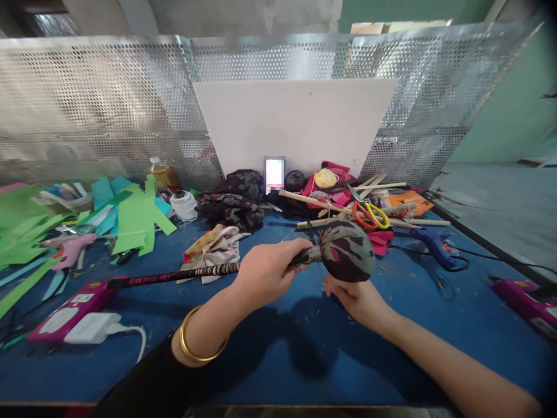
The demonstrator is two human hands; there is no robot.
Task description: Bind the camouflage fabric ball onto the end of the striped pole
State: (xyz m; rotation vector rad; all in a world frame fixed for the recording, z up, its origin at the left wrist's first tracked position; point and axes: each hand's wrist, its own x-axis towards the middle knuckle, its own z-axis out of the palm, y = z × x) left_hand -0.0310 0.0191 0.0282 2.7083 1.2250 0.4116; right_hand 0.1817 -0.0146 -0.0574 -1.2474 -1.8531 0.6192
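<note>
My left hand (267, 270) is wrapped round the dark handle of a padded mallet (348, 251), just below its head. The head is a round ball covered in dark camouflage cloth, gathered at the neck. Its long handle, wound with black, cream and dark red bands, runs left across the table over a purple power strip (98, 296). Below the ball, my right hand (359, 302) has its fingers curled together near the table. Part of it is hidden by the ball, and I cannot make out what its fingertips hold, if anything.
On the blue table (270, 371) lie green paper strips (134, 220), a pink glue gun (72, 248), cloth scraps (217, 249), dark camouflage cloth (232, 203), scissors (369, 215), wooden sticks (429, 222) and a blue glue gun (435, 247). Behind stand a white board (300, 122) and perforated metal screen (96, 104).
</note>
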